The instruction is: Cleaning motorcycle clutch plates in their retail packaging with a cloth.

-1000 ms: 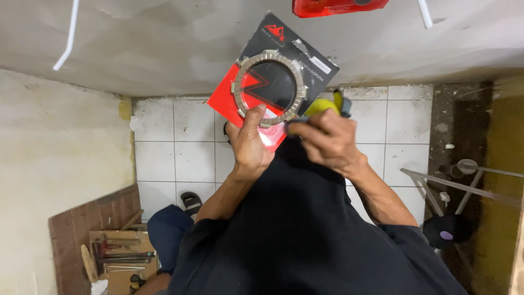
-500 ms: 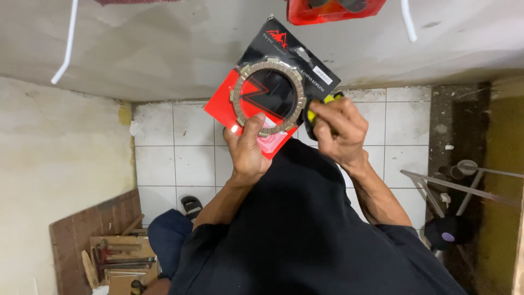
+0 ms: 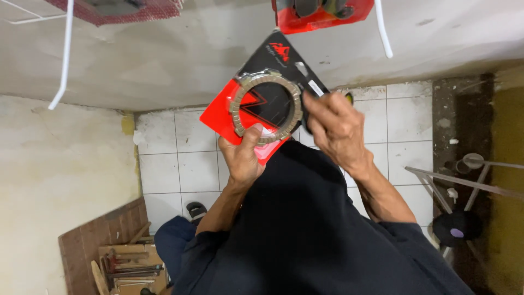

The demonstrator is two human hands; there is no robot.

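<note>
My left hand (image 3: 244, 155) grips the lower edge of a black and red blister card (image 3: 262, 74) that carries a tan toothed friction ring (image 3: 266, 107) under clear plastic. The thumb presses on the ring's bottom rim. My right hand (image 3: 337, 128) is closed around a black and yellow handled tool (image 3: 347, 98), mostly hidden by the fingers, and it touches the card's right edge. Both hands are raised in front of my dark shirt.
White floor tiles (image 3: 385, 123) lie below. A red plastic object (image 3: 322, 13) sits at the top edge. A box of hand tools (image 3: 128, 265) is at lower left, a metal frame (image 3: 464, 183) at right, and a sandal (image 3: 195, 209) near my leg.
My right hand has moved up and left against the card's right edge, covering most of the yellow handle. The card has shifted slightly left in the view.
</note>
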